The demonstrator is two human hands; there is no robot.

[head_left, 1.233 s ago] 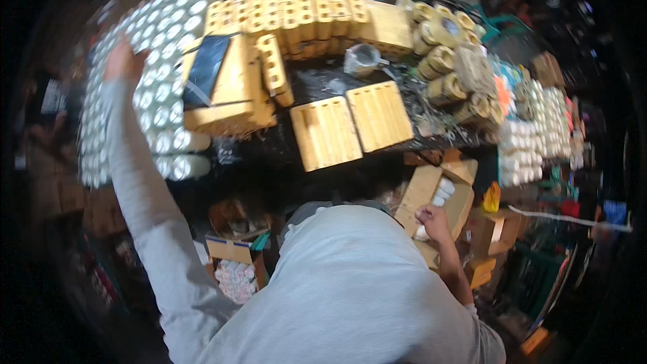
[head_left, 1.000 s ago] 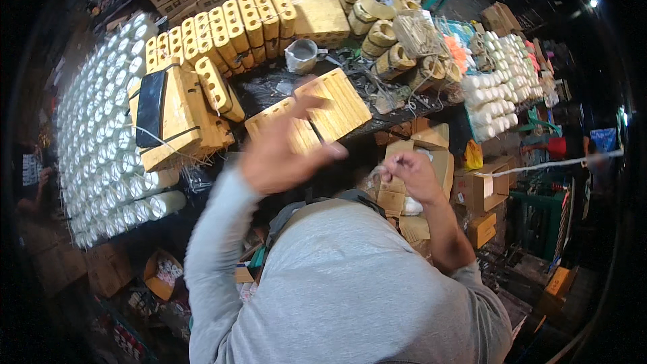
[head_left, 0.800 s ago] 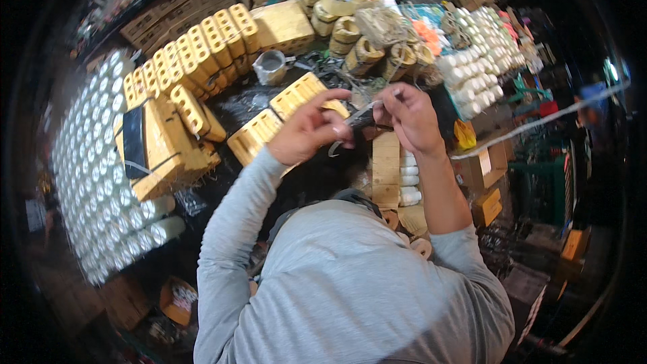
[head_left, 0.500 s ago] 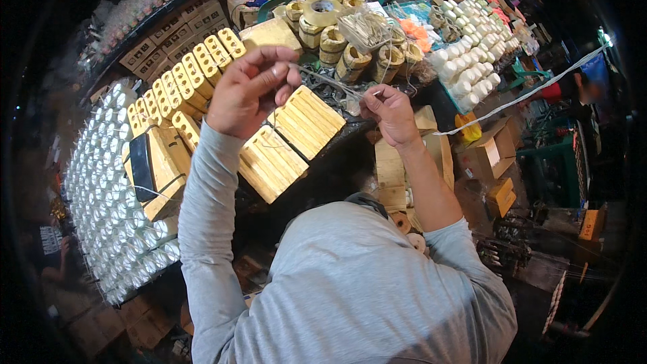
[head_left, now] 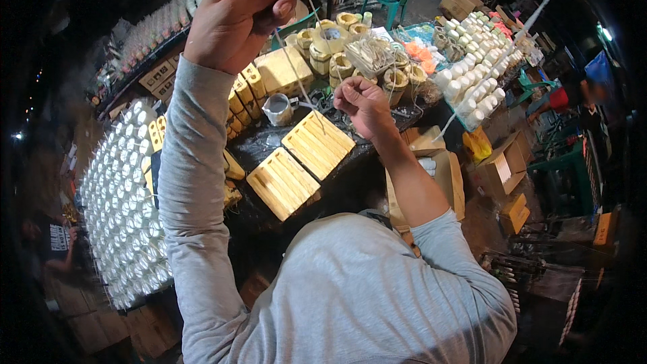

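Raised high at the upper left, my left hand pinches a thin pale string between thumb and fingers. The string slants down from it toward two yellow grooved blocks on the dark table. My right hand is lower, just past the blocks, with fingers curled closed; whatever they may hold is hidden. A grey metal cup stands on the table between the hands, behind the blocks.
Many white cylinders fill the left side. Round yellow hollow moulds and a tub of sticks stand at the back. More white pieces lie at the right. A thick white cord crosses there; open cardboard boxes sit below.
My left hand has risen up and left, drawing the string long. My right hand has moved slightly left, and the string no longer stretches between the two hands. The metal cup has come into view.
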